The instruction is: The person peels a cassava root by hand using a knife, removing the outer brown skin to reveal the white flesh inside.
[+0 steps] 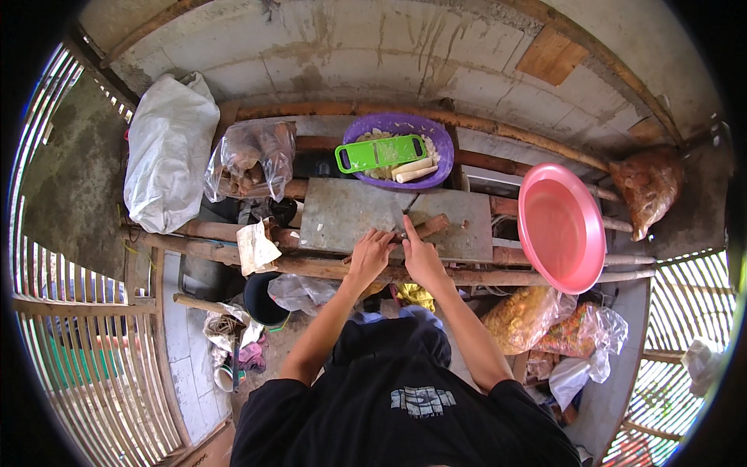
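Two hands, head view: your left hand (pixel 372 255) and right hand (pixel 422 258) meet low over the grey board (pixel 334 214); the right index finger points forward, the other fingers curl, and whether they pinch anything cannot be told.
Brown root (pixel 436 225): it lies slantwise on the board, jutting out just beyond your right hand.
Steadying: press the root flat, tuck your left fingertips back, and make short strokes away from them.
Purple basin (pixel 446 144): beyond the board, it holds peeled pieces (pixel 415 170) beside a green grater (pixel 381 154).
Hidden: your palms; a dark sliver (pixel 398 237) between your hands may be a blade.
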The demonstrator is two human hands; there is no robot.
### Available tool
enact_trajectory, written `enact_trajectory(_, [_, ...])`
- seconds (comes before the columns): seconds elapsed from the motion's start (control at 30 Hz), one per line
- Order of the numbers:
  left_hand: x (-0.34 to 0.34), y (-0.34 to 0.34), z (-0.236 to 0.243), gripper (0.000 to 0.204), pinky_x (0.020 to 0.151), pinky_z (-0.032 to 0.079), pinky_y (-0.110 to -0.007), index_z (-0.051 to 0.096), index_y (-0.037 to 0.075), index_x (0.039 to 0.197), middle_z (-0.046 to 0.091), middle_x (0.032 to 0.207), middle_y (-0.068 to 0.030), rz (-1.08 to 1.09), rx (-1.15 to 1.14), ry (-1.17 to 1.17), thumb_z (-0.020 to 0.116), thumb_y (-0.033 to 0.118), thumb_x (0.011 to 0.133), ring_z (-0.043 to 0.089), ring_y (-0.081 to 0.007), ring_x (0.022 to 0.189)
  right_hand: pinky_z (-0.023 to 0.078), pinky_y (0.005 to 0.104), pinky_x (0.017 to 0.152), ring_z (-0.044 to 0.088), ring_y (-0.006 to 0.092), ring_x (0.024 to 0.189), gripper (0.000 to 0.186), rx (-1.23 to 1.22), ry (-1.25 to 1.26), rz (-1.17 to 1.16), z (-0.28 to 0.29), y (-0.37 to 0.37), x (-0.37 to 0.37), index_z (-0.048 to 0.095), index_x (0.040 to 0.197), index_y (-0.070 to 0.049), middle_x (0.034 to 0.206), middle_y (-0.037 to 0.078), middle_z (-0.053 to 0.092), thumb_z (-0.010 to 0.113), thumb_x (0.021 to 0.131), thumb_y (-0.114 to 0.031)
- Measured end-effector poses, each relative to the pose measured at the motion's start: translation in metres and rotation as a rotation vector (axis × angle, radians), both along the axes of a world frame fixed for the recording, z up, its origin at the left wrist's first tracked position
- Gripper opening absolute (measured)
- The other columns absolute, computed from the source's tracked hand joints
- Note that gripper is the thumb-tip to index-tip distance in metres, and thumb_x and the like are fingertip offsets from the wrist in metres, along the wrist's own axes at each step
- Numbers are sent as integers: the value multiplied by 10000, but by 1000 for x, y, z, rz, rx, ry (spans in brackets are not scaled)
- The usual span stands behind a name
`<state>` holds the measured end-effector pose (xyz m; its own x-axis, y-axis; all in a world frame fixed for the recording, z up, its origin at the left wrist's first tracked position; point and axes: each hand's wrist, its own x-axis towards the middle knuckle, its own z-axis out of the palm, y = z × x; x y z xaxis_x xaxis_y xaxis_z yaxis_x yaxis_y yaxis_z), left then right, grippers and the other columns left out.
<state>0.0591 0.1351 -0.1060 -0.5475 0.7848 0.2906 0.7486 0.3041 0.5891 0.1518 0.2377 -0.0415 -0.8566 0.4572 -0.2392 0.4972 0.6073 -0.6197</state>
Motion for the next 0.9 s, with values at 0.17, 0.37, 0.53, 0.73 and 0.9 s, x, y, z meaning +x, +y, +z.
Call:
enact_trajectory(0.17, [2, 0, 5, 235, 747, 425, -342, 596, 46, 956, 555, 915, -66, -4, 0, 8, 589, 152, 746, 512, -244, 887, 402, 537, 750, 521, 500, 725, 523, -89, -35, -75, 6, -6, 9, 140, 1372, -229, 747, 317, 556, 365, 901, -194])
enact_trajectory(0.37, [6, 2, 2, 237, 745, 429, -338, 597, 43, 956, 547, 926, -60, -23, -59, 4, 592, 155, 747, 508, -239, 903, 405, 521, 650, 529, 460, 620, 535, 1, 3, -65, -1, -10, 16, 106, 1379, -202, 657, 274, 547, 357, 906, -190])
enact_trajectory(0.53, [7, -1, 1, 252, 753, 440, -345, 588, 39, 980, 549, 955, -73, -38, -80, -2, 585, 127, 744, 514, -254, 908, 425, 500, 486, 540, 411, 515, 548, 123, 58, -58, -16, -15, 22, 91, 1382, -199, 560, 235, 540, 364, 907, -197])
enact_trajectory(0.73, [6, -8, 11, 261, 750, 444, -352, 582, 39, 992, 554, 953, -77, -64, -113, -20, 580, 118, 744, 512, -266, 900, 430, 497, 476, 535, 416, 512, 540, 111, 142, -20, -36, -17, 19, 82, 1383, -206, 562, 241, 539, 349, 914, -220])
enact_trajectory(0.9, [10, -12, 10, 276, 747, 438, -355, 577, 37, 1004, 553, 953, -79, -17, -101, -94, 588, 144, 750, 507, -268, 901, 409, 511, 483, 523, 437, 535, 523, 37, 138, -81, -30, -19, 28, 99, 1380, -205, 591, 271, 533, 341, 917, -226])
